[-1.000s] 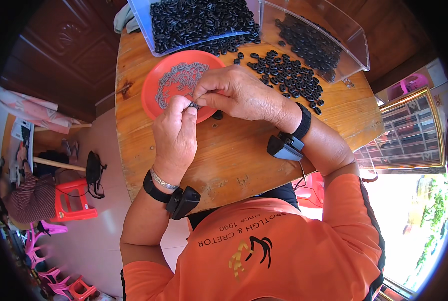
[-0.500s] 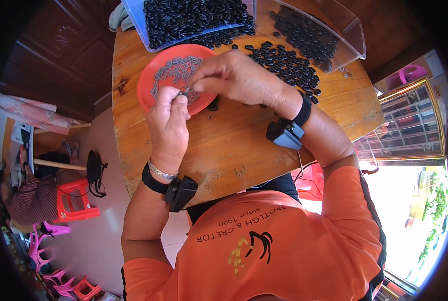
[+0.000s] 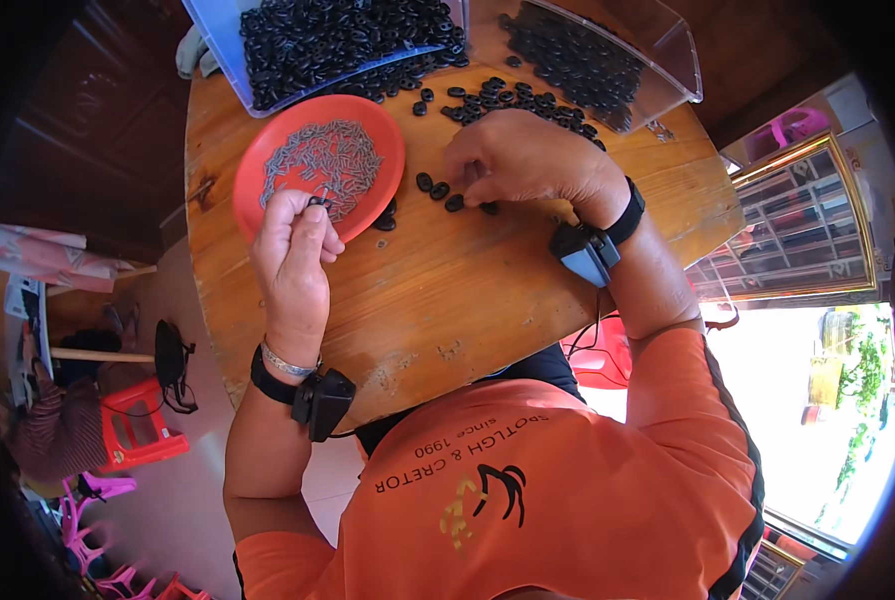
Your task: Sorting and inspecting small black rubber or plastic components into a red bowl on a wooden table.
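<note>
My left hand [image 3: 295, 255] is closed in a pinch on a small black oval piece [image 3: 319, 202], with a thin grey pin standing up at it. This hand is over the near rim of a round red bowl [image 3: 392, 170], which holds many short grey metal pins [image 3: 327, 150]. My right hand [image 3: 527, 160] is low over the wooden table [image 3: 417, 300], right of the bowl, its fingers curled inward. Loose black oval pieces [image 3: 439, 190] lie beside its fingertips. Whatever those fingers hold, if anything, is hidden.
A clear plastic bin [image 3: 237, 70] full of black pieces stands behind the bowl. Another clear bin [image 3: 682, 65], tipped toward me, has black pieces too. A pile of them [image 3: 507, 97] spreads between bins and right hand. On the left floor stands a red stool [image 3: 142, 425] beside a seated person.
My right hand has left the bowl and the left hand's fingers, moving right to the loose black pieces. Several pieces now lie apart from the pile. My left hand keeps its black piece.
</note>
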A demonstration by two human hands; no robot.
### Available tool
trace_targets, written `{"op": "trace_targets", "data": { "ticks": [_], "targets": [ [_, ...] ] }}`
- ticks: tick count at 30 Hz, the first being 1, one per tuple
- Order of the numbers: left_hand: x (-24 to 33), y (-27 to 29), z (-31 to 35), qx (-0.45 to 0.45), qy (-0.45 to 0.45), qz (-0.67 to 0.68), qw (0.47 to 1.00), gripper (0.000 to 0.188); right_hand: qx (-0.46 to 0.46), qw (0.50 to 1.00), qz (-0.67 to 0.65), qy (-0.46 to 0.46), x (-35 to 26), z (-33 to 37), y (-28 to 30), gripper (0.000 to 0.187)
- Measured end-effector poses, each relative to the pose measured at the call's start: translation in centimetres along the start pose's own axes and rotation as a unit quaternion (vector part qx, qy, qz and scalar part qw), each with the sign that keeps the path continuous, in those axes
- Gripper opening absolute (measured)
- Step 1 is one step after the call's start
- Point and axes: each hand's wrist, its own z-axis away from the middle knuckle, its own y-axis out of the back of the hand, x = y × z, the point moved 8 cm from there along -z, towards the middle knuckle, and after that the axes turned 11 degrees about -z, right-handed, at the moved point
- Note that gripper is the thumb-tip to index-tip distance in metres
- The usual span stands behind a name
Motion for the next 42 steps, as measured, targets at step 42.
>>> {"op": "trace_targets", "data": {
  "ticks": [42],
  "targets": [
    [1.1, -4.1, 0.9, -0.067, 0.033, -0.039, 0.996, 0.015, -0.024, 0.803, -0.595, 0.0, -0.4, -1.7, -4.4, 0.02]
  ]
}}
